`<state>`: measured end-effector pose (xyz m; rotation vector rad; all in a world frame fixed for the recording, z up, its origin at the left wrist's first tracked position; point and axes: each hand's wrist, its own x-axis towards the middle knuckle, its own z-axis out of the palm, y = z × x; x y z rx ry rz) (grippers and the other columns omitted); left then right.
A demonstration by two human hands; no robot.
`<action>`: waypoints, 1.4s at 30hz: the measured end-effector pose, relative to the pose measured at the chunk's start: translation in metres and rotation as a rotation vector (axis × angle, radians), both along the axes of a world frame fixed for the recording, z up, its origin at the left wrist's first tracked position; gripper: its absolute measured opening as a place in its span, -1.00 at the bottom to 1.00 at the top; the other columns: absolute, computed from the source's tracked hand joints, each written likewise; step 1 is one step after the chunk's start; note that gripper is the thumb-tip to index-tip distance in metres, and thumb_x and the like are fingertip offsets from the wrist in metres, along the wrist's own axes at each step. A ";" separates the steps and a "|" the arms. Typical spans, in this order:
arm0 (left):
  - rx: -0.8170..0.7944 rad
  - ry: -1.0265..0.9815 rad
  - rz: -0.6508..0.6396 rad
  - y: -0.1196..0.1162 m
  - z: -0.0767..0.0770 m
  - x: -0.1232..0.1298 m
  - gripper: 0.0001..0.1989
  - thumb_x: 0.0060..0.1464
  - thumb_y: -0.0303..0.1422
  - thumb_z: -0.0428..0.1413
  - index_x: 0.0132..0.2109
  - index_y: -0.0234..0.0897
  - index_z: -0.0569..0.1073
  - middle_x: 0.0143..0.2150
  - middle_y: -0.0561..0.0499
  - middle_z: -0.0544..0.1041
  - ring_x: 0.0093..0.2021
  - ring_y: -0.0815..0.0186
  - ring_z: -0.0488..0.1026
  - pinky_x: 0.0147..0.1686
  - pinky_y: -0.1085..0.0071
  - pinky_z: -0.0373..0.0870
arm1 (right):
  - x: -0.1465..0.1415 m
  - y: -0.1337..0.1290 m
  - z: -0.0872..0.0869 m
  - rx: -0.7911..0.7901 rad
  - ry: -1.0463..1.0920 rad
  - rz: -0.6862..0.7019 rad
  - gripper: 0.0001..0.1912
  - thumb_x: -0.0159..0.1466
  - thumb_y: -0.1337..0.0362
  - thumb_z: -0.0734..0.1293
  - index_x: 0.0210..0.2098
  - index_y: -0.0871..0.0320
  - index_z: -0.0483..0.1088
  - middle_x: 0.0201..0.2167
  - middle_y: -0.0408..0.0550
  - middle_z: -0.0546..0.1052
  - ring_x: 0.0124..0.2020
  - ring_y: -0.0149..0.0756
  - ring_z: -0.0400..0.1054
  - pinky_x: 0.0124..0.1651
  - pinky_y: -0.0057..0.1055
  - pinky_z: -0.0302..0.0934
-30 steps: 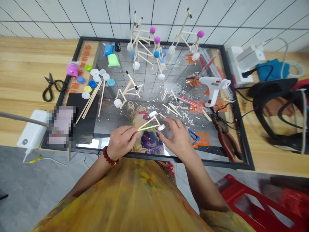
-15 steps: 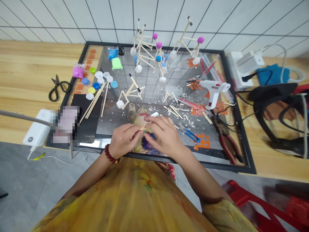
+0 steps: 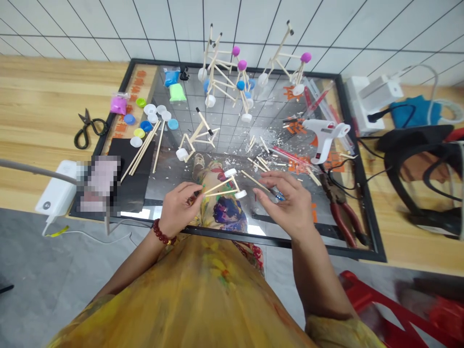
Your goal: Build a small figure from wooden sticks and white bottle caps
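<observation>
My left hand (image 3: 182,207) pinches the dark-tipped corner of a small stick frame (image 3: 220,186), two thin wooden sticks meeting at a point. White round caps (image 3: 230,172) sit at its far end, joined by a short crosspiece. To the right, my right hand (image 3: 286,200) is empty, thumb and fingers apart. Beneath its fingers lie blue-handled snips (image 3: 278,195), mostly hidden, and a loose wooden stick (image 3: 253,181) runs toward the fingertips. Beyond the left hand, a similar stick model (image 3: 197,137) with a white cap and black-tipped bar rests on the glossy board.
Finished-looking stick models (image 3: 226,75) with purple balls stand at the back. A white glue gun (image 3: 324,137) and red-handled pliers (image 3: 342,212) lie right. Left are bottle caps (image 3: 150,110), sticks (image 3: 145,149), black scissors (image 3: 87,128) and clay packets (image 3: 177,93). Shavings litter the board.
My right hand has let go of the stick frame and moved right, its fingers opening. The frame, hidden between both hands before, now shows in my left hand alone. The view has shifted slightly.
</observation>
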<state>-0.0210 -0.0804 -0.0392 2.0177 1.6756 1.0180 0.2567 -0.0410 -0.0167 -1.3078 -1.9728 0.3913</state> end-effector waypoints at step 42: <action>0.314 0.261 0.221 -0.045 -0.035 -0.022 -0.77 0.26 -0.34 0.10 0.02 -0.26 0.51 -0.35 0.05 0.57 -0.36 0.34 0.54 -0.31 0.44 0.38 | 0.018 0.030 -0.061 0.369 -0.204 -0.256 -0.62 0.33 0.00 0.32 -0.48 0.12 0.46 -0.50 -0.08 0.54 -0.36 -0.24 0.41 -0.11 -0.29 0.14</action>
